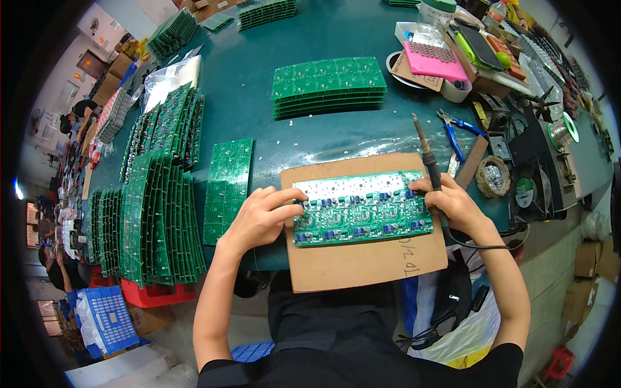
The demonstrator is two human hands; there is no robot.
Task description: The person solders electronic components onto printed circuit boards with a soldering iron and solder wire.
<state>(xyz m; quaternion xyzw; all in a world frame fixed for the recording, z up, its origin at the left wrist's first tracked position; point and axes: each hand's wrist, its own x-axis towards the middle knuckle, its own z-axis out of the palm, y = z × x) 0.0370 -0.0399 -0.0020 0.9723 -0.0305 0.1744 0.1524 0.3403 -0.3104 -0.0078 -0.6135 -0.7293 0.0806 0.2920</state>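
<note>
A green circuit board [362,216], set with rows of blue and other small parts and a white strip along its far edge, lies on a sheet of brown cardboard [362,268]. My left hand [262,216] grips the board's left end with thumb and fingertips. At the other end, my right hand [456,205] holds a soldering iron [427,157], its tip pointing up and away from the board. Fingers of that same hand also touch the board's right end. The iron's dark cable runs off to the right under my wrist.
A flat green panel [228,187] lies left of the cardboard, beside upright rows of boards [155,220]. Stacked panels [330,84] stand farther back. At right are blue-handled cutters [456,139], a ring-shaped holder with silvery wire [493,176] and a solder spool [563,131].
</note>
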